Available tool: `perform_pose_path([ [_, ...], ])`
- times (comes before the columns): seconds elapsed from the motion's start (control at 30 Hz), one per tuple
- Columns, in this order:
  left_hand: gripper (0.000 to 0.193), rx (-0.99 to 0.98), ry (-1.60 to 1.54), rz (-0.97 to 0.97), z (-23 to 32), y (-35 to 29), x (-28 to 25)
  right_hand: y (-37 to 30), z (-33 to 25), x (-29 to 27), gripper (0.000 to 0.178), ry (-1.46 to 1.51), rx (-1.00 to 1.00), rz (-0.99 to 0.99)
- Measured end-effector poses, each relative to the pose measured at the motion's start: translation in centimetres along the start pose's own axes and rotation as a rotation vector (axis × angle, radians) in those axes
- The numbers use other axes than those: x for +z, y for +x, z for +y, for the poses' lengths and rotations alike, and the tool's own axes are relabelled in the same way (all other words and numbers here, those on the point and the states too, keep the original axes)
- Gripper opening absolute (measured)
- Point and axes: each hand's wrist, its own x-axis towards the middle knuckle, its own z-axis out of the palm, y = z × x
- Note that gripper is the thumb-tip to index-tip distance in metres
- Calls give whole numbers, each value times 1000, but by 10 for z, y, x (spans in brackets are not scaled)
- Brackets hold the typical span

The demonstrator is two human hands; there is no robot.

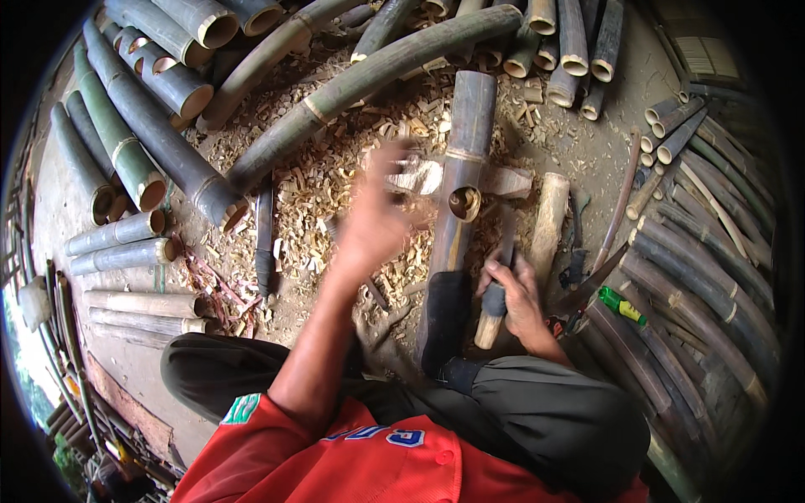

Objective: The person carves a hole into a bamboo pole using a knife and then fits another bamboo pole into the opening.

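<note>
A dark bamboo pole (472,117) lies lengthwise before me, its near end between my legs. A round hole (464,204) is cut in its upper side. It rests across a pale wooden block (508,182). To the right of the pole, my right hand (521,293) is closed round a narrow-bladed tool with a wooden handle (487,329); the handle has a dark wrapping and the blade points away from me. My left hand (377,210) is raised left of the pole, blurred by motion. Its fingers look spread, with nothing visible in them.
A short wooden club (550,220) lies right of the tool. Wood shavings (306,222) cover the floor. Bamboo poles (126,159) lie at the left, far side and right (696,277). A green bottle (622,307) lies at the right. A long dark tool (264,235) lies at the left.
</note>
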Motion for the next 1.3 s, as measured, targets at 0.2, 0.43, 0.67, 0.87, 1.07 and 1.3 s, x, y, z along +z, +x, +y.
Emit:
perform_pose_path([
  [0.2, 73, -468, 699, 405, -176, -68, -88, 33, 104, -67, 39, -845, -222, 318],
  [0.43, 31, -344, 336, 555, -162, -79, -37, 42, 95, -59, 65, -1218, -345, 671],
  [0.67, 25, -134, -771, 544, -40, -30, -21, 42, 86, -140, 104, -1053, 270, 624],
  [0.87, 25, 76, -1080, 551, -17, 1, 33, -12, 49, -133, 92, -339, -150, 350],
  [1.07, 20, 76, -1290, 595, -39, 31, 59, -73, -98, -75, 114, -410, -404, 121],
  [1.3, 20, 202, -1105, 485, -39, 27, 82, -81, -213, 8, 113, -931, -795, -201],
])
